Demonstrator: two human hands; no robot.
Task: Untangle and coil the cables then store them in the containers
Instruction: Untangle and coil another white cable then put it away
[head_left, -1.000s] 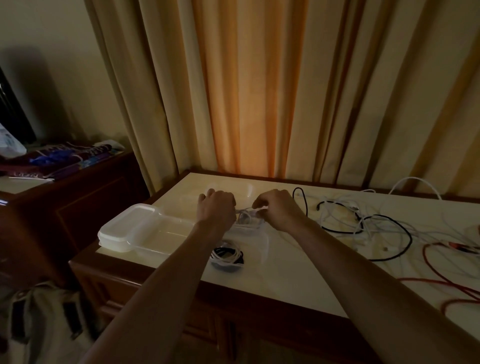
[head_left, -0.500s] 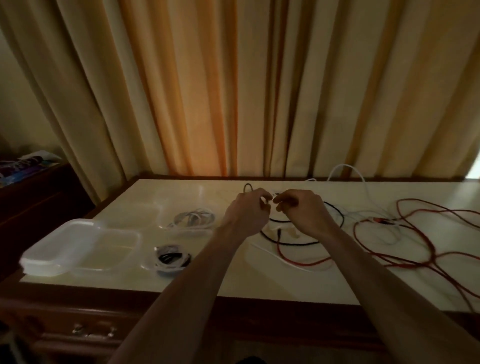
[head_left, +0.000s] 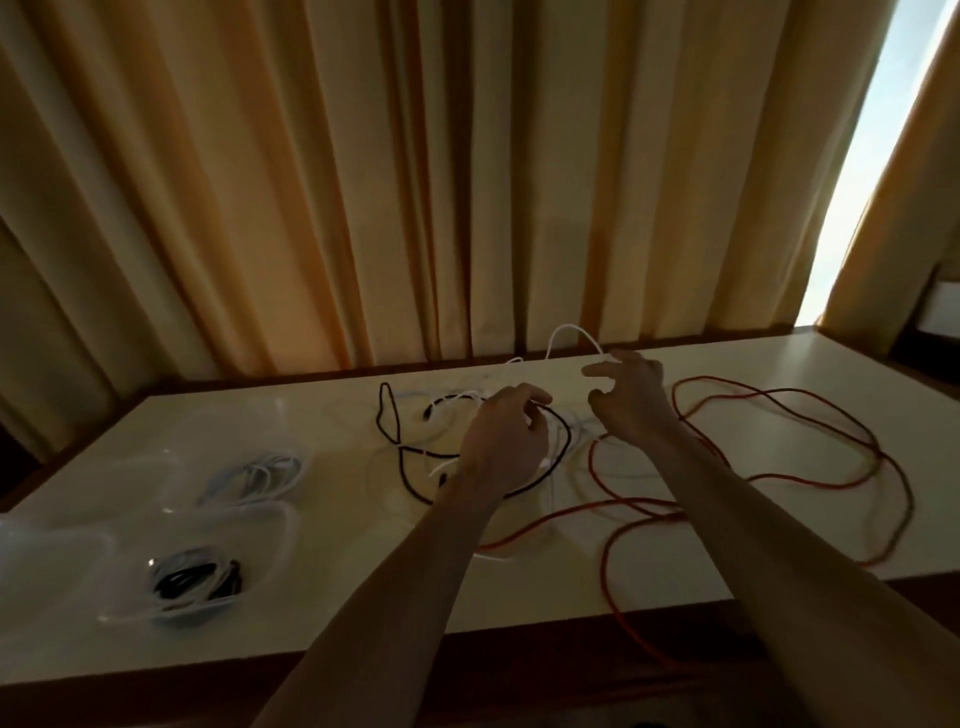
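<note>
Two hands over the tangle: left hand (head_left: 506, 441) pinches black cable (head_left: 410, 480), right hand (head_left: 631, 397) spread loose.

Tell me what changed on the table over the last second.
The hands left the clear container with the white coil and moved right to the loose tangle. The left hand now grips the black cable; the right hand spreads open by the white cable, holding nothing. The view swung right too. The other container with the black-and-white coil and the red cable stayed put.
</note>
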